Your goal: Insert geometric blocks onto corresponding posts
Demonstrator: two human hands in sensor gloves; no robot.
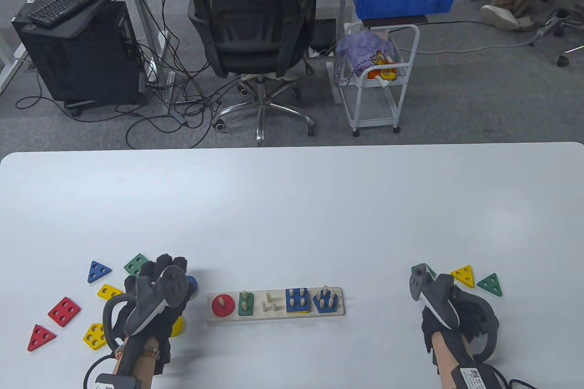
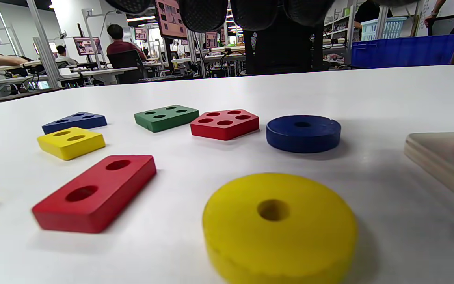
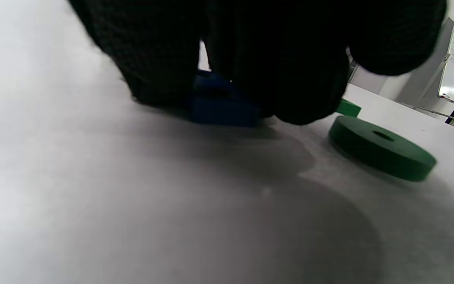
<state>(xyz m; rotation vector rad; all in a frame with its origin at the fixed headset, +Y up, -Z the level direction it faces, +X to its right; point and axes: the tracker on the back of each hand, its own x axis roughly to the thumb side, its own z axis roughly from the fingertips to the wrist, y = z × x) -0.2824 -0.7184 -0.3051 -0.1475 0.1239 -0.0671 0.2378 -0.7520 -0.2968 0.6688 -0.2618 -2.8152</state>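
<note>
Lying flat on smooth white tabletop: pale wooden peg board, already carrying red disc, green two-hole rectangle, blue square and blue pentagon; bare pegs showing at the third station. Hovering left of the board: left hand in black knit glove, fingertips hanging over loose painted blocks, gripping nothing visible, spread or curled cannot tell. Sitting under it: glossy yellow ring, thick blue ring, red two-hole bar, red four-hole block, green four-hole block. Pressing down at right: right hand, fingers closing around a dark blue block resting on the tabletop. Lying just beside: flat green ring.
</note>
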